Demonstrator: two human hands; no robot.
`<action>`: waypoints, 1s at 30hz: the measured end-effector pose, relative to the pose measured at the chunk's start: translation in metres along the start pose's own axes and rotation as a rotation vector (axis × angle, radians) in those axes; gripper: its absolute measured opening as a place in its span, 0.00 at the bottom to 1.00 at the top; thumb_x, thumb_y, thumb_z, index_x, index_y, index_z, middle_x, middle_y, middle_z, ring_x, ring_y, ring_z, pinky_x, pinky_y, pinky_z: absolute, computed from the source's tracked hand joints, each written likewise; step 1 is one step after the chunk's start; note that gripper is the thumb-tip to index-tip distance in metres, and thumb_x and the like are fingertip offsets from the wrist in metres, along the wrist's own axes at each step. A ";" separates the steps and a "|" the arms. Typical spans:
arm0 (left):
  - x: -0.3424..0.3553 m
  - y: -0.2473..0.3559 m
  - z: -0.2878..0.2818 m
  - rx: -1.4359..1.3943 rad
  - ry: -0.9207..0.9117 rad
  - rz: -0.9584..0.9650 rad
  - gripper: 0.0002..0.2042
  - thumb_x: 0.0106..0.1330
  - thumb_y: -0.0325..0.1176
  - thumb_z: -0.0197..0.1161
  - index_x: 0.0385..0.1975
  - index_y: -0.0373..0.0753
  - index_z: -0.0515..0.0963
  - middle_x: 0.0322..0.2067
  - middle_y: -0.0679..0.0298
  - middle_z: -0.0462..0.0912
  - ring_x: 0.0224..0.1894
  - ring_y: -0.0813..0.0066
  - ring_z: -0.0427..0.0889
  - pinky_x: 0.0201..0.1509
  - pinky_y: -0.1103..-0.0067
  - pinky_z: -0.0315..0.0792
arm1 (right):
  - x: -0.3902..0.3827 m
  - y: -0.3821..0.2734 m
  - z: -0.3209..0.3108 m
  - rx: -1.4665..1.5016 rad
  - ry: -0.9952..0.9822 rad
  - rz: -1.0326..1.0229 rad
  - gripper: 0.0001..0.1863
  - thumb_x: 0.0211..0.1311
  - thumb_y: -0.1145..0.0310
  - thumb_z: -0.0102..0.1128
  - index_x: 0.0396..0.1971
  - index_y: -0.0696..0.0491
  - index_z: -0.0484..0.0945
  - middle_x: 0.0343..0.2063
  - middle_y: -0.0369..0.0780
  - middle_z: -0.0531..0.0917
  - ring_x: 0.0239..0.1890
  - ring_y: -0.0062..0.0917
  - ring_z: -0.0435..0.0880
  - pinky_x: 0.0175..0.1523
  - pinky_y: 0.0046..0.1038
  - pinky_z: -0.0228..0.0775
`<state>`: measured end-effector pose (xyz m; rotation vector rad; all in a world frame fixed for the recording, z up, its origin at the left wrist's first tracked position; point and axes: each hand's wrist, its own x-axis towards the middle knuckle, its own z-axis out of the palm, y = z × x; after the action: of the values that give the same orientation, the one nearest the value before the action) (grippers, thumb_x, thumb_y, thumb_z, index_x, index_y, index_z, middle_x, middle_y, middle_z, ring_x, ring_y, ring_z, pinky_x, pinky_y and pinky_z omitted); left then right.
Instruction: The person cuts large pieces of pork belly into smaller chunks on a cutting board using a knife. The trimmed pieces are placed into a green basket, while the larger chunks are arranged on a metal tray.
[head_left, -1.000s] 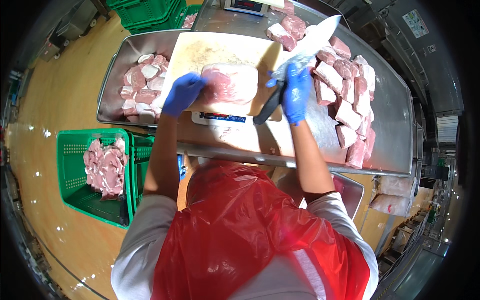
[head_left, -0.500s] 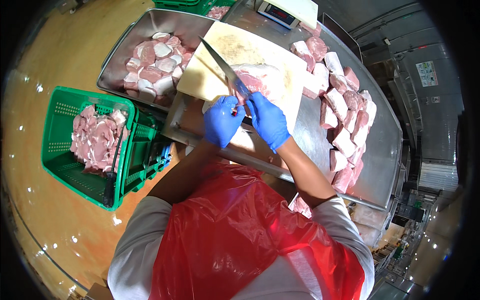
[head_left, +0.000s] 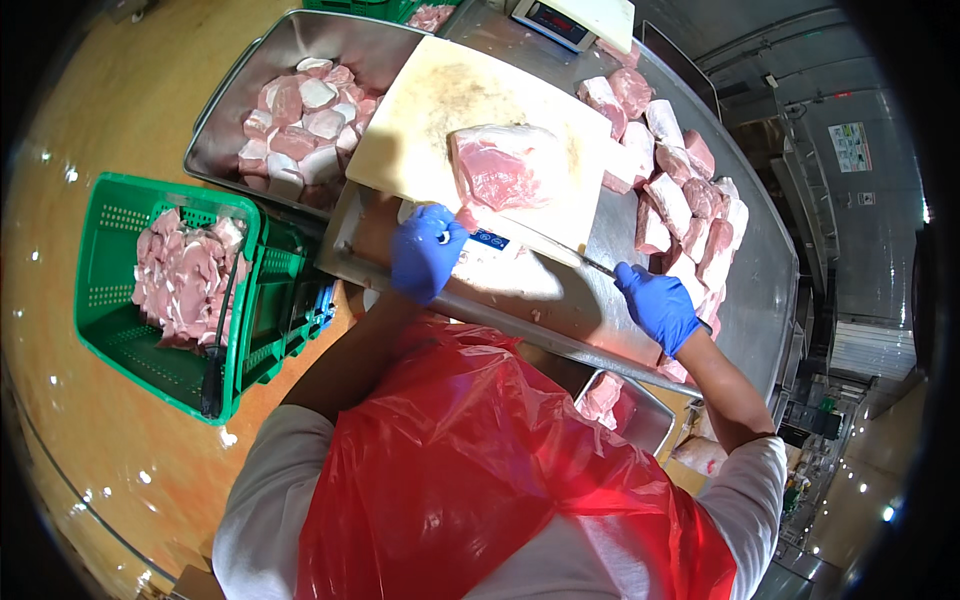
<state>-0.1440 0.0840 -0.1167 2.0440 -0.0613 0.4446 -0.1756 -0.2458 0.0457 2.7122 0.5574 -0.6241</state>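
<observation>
A chunk of pink meat with a pale fat side (head_left: 503, 168) lies on the cream cutting board (head_left: 420, 90). My left hand (head_left: 426, 256), in a blue glove, is closed at the board's near edge. Its curled fingers touch a small strip of meat (head_left: 467, 217) hanging at the chunk's near left corner. Off the board's near right corner, my right hand (head_left: 657, 306), also gloved in blue, grips a knife (head_left: 600, 266). The blade shows as a thin dark line toward the board; the handle is mostly hidden in the fist.
A steel tub of meat pieces (head_left: 235, 125) stands left of the board. Below it is a green basket (head_left: 105, 270) with meat slices and a dark-handled tool (head_left: 212, 370). Several meat blocks (head_left: 690, 200) lie on the steel table (head_left: 745, 300). A scale (head_left: 555, 25) sits behind.
My right hand has moved right and nearer with the knife, away from the left hand and the chunk. My left hand has shifted slightly left. The chunk's cut face now shows fully.
</observation>
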 end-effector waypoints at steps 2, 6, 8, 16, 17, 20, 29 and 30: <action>-0.003 -0.002 -0.002 -0.026 0.013 -0.016 0.09 0.55 0.27 0.71 0.30 0.38 0.76 0.33 0.55 0.79 0.31 0.54 0.82 0.33 0.66 0.77 | -0.003 -0.010 0.001 0.097 0.122 -0.008 0.14 0.64 0.72 0.53 0.49 0.47 0.70 0.37 0.47 0.83 0.30 0.47 0.85 0.32 0.46 0.77; -0.007 0.030 -0.001 -0.110 0.057 0.142 0.10 0.56 0.27 0.70 0.35 0.37 0.76 0.46 0.56 0.76 0.38 0.55 0.81 0.36 0.65 0.76 | 0.038 -0.072 -0.002 0.328 0.381 0.005 0.14 0.64 0.69 0.55 0.49 0.48 0.70 0.38 0.46 0.82 0.31 0.47 0.84 0.34 0.45 0.77; -0.005 0.027 0.005 -0.039 0.016 0.214 0.10 0.57 0.26 0.69 0.36 0.38 0.76 0.45 0.56 0.75 0.38 0.56 0.80 0.37 0.65 0.76 | 0.073 -0.103 -0.015 0.452 0.490 -0.056 0.09 0.69 0.66 0.55 0.45 0.49 0.68 0.35 0.51 0.82 0.30 0.52 0.83 0.33 0.48 0.75; -0.006 -0.009 0.012 0.069 -0.025 0.266 0.08 0.54 0.25 0.69 0.31 0.39 0.78 0.37 0.57 0.79 0.39 0.55 0.80 0.44 0.64 0.76 | 0.089 -0.096 -0.017 0.279 0.309 -0.102 0.16 0.69 0.69 0.48 0.56 0.46 0.70 0.40 0.50 0.84 0.35 0.46 0.87 0.36 0.44 0.79; -0.006 -0.013 0.010 0.097 -0.001 0.282 0.07 0.54 0.25 0.69 0.31 0.39 0.78 0.36 0.57 0.80 0.39 0.55 0.80 0.44 0.65 0.76 | 0.072 -0.085 -0.016 0.235 0.284 -0.073 0.16 0.68 0.69 0.49 0.55 0.46 0.70 0.39 0.50 0.84 0.34 0.47 0.87 0.35 0.44 0.79; -0.009 -0.028 -0.009 0.279 0.182 0.287 0.06 0.56 0.27 0.68 0.31 0.41 0.77 0.33 0.59 0.78 0.37 0.56 0.79 0.41 0.64 0.76 | 0.025 -0.029 0.001 0.035 0.154 -0.021 0.13 0.70 0.67 0.50 0.52 0.45 0.72 0.36 0.47 0.84 0.31 0.46 0.86 0.32 0.45 0.78; 0.002 -0.080 -0.256 1.140 0.573 -0.321 0.17 0.55 0.33 0.67 0.44 0.32 0.80 0.42 0.49 0.81 0.42 0.51 0.80 0.46 0.63 0.74 | -0.003 -0.010 0.062 1.162 0.658 0.293 0.13 0.76 0.68 0.53 0.50 0.62 0.73 0.31 0.33 0.76 0.33 0.15 0.74 0.38 0.22 0.70; 0.019 -0.087 -0.257 1.062 0.581 -0.390 0.21 0.53 0.32 0.67 0.48 0.32 0.80 0.46 0.46 0.80 0.46 0.48 0.79 0.49 0.61 0.74 | 0.016 -0.017 0.065 1.194 0.775 0.230 0.12 0.77 0.67 0.53 0.50 0.60 0.73 0.32 0.31 0.76 0.35 0.13 0.72 0.41 0.19 0.67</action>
<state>-0.1799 0.3498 -0.0723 2.7334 1.1160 0.9241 -0.1930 -0.2499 -0.0209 4.0551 -0.0862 0.3715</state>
